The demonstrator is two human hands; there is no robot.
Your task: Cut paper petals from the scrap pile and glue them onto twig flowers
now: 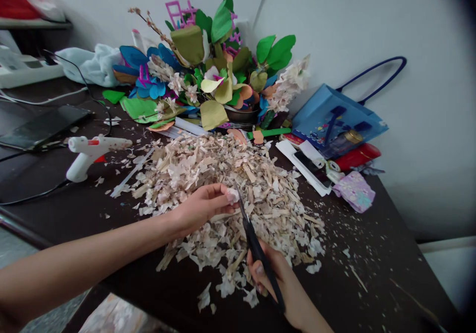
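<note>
Between its fingertips, my left hand [206,205] pinches a small pale petal-like piece [233,195], thin and whitish pink. My right hand [273,273] grips black-handled scissors [257,246], their blades pointing up and away, with the tips right beside the pale piece. Whether the blades touch it I cannot tell. Both hands are over a wide heap of dry, pale petals and husk-like scraps [282,214] on the dark table [357,283].
A white glue gun [87,155] with a cord lies left, near a dark tablet-like device [44,125]. Colourful craft leaves and flowers [219,85] crowd the back by the wall. On the right stand a blue bag [316,110] and a purple patterned cloth [355,192].
</note>
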